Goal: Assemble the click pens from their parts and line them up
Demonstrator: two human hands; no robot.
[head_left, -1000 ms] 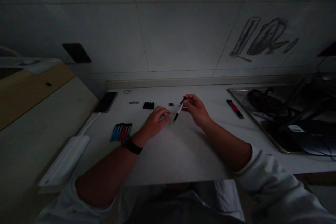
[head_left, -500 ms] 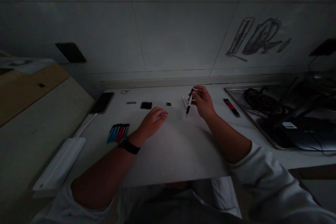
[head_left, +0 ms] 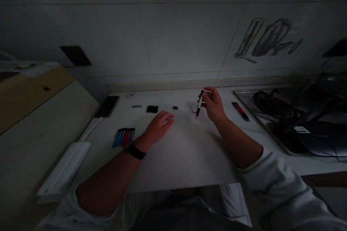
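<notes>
R hand (head_left: 213, 105): fingers closed on 1 pen (head_left: 200, 105), tilted, tip down, above counter (head_left: 187, 155), just beside grp of white sticks (head_left: 192, 106). L hand (head_left: 157, 127): half-curled, low over counter; can't tell if holding anyth. Also 1 phone (head_left: 107, 106), 1 row black pieces (head_left: 152, 109), 1 grp blue/red sticks (head_left: 123, 137); exact nos. unclear. Rm dim, tiled wall (head_left: 179, 39) w/ drawing (head_left: 271, 39). Metal-rimmed panel (head_left: 245, 97) at R cut off, contents hard to make out.
</notes>
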